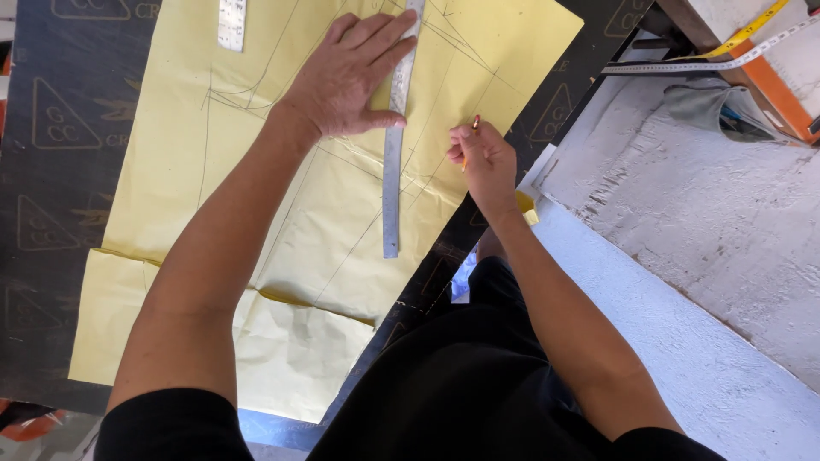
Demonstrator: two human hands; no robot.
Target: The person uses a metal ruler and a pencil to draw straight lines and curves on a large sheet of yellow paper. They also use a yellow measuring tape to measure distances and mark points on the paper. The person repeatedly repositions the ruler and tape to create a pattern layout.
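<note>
A large yellow paper sheet [282,282] with drawn pencil lines lies on a dark board [51,171]. A long metal ruler [393,171] rests on the paper, running from the top edge down to the middle. My left hand [346,77] lies flat on the paper, with its fingers pressing on the ruler's upper part. My right hand [483,158] is to the right of the ruler, closed around a pencil [472,130] whose end pokes up above the fingers. The pencil's tip is hidden by the hand.
A second short metal ruler [231,23] lies at the paper's top left. A yellow tape measure [752,30] and a white one [683,65] hang over an orange-edged thing at the top right, above grey cloth [705,107]. Pale concrete floor [700,222] is to the right.
</note>
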